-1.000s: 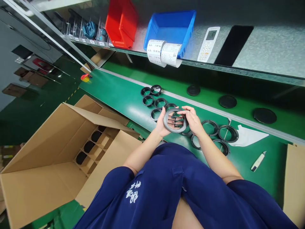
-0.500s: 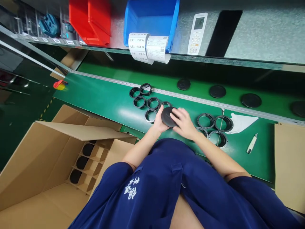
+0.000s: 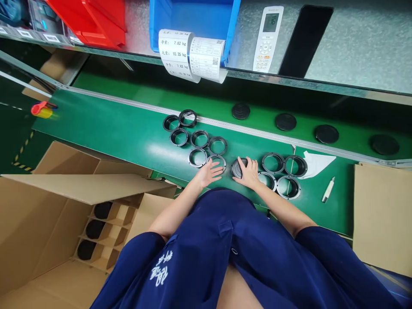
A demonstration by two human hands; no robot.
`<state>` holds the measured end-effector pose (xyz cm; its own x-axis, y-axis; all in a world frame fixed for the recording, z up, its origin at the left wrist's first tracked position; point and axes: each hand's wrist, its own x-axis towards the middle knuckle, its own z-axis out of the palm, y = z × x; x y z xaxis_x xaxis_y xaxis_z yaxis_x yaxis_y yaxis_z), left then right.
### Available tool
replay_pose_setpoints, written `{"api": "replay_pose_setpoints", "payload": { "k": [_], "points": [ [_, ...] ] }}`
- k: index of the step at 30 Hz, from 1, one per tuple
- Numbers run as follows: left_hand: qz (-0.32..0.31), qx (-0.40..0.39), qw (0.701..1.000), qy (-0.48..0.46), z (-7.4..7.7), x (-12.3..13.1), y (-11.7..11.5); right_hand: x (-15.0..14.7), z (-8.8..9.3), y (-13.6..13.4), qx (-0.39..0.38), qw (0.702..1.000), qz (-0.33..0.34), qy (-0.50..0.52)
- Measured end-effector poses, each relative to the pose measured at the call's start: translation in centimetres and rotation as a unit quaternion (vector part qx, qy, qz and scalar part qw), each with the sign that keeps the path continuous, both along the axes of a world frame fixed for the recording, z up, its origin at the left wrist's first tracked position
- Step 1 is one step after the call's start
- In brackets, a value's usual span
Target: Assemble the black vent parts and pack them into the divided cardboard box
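Note:
My right hand (image 3: 249, 173) lies over a round black vent disc (image 3: 238, 167) on the green bench (image 3: 128, 133), fingers curled onto its rim. My left hand (image 3: 208, 171) rests flat beside it with fingers spread, touching a black ring (image 3: 217, 162). Several more black rings (image 3: 199, 138) lie in a cluster to the left, and another group of rings (image 3: 283, 174) lies to the right of the disc.
Black discs (image 3: 285, 122) sit spaced along the rear belt. An open cardboard box with dividers (image 3: 96, 223) stands at lower left; another box (image 3: 383, 214) at right. A white pen-like tool (image 3: 327, 189) and white paper (image 3: 317, 163) lie right. Blue bin (image 3: 193, 17), red bin (image 3: 93, 17), remote (image 3: 268, 38) on shelf.
The vent disc was held up in both hands, then turned over and lowered onto the bench. My left hand has let go and now lies flat on the rings.

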<state>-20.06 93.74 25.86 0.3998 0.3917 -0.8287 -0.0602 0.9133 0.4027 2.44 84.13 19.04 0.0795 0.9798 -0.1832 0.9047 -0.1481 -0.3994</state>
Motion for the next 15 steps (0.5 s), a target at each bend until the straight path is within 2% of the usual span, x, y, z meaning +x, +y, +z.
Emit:
{"api": "replay_pose_setpoints", "payload": {
  "k": [3,5,10,12,15],
  "points": [
    [0.024,-0.011,1.0,0.005,0.0,-1.8,0.3,0.6,-1.1,1.1,-0.022,1.0,0.004,-0.014],
    [0.041,-0.02,0.999,0.017,-0.3,-2.7,0.1,0.9,-0.8,3.0,-0.027,0.999,-0.009,-0.018],
    [0.065,-0.042,0.996,0.048,-1.1,-3.9,0.2,1.7,1.0,8.1,0.079,0.996,-0.048,-0.021],
    [0.077,-0.048,0.994,0.059,-1.2,-4.1,0.6,1.3,0.5,8.6,0.083,0.995,-0.045,-0.019],
    [0.101,-0.058,0.991,0.063,-1.4,-4.1,1.5,0.9,-1.5,8.8,0.021,1.0,-0.02,-0.01]
  ]
}}
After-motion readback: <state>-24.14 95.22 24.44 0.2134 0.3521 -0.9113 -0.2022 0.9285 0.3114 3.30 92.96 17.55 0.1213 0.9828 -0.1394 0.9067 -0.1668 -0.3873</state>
